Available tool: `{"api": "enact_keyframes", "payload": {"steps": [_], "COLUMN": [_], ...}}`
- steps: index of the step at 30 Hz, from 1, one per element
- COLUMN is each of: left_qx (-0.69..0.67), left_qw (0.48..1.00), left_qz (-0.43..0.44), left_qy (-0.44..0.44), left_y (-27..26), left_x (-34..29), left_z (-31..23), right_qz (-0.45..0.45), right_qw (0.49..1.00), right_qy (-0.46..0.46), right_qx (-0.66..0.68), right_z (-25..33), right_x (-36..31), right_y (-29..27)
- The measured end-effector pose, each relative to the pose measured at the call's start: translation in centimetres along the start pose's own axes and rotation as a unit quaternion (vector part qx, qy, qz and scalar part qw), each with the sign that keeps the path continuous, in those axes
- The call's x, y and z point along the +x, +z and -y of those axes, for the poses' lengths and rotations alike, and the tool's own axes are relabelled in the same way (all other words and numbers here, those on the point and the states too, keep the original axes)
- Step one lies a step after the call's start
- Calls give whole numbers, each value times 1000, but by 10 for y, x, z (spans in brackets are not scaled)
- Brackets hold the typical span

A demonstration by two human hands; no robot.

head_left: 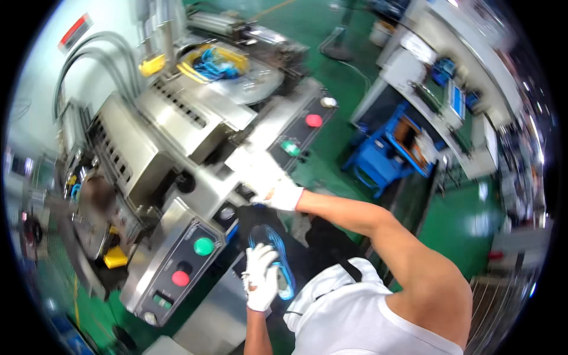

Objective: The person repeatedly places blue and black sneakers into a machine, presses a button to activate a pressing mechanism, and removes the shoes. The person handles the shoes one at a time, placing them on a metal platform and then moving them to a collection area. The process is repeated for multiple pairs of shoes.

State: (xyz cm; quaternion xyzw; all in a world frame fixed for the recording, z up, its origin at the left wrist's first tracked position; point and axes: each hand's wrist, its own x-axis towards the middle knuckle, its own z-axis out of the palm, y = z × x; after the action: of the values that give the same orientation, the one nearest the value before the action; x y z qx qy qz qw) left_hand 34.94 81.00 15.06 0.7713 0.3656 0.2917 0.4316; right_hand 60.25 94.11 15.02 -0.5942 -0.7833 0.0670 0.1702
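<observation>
A black and blue shoe (pixel 280 251), with a bright blue rim around a dark middle, lies lengthwise in front of my body. My left hand (pixel 261 277), in a white glove, is closed on its left side, and the glove hides part of the shoe. Further forward, my right hand (pixel 283 196), also gloved in white, is at the near edge of a steel machine (pixel 201 186). Glare and motion smear its fingertips, so whether it grips anything does not show.
A control panel (pixel 171 275) with green and red buttons stands left of my left hand. A second panel (pixel 300 131) is further ahead. Blue pieces fill a yellow-rimmed tray (pixel 244 61) on the machine. To the right are a blue cart (pixel 378 160) and a white bench (pixel 473 157).
</observation>
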Motion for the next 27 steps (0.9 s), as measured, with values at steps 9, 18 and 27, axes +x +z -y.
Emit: {"api": "enact_keyframes", "payload": {"steps": [9,18,27], "left_qx": [37,-69,-96], "left_qw": [998,902,852], "left_qz": [-42,138,270], "left_qy": [28,404,438], "left_y": [61,208,251], "left_x": [54,168,146], "left_z": [-48,-263,-207], "right_qz": [32,-396,-750], "right_qw": [959,836,522], "right_qy": [133,353,403], "right_qx": [246,137,49], "right_z": [6,4,-299], "right_x": [-203,-325,-436], "right_y": [-61,-113,-253]}}
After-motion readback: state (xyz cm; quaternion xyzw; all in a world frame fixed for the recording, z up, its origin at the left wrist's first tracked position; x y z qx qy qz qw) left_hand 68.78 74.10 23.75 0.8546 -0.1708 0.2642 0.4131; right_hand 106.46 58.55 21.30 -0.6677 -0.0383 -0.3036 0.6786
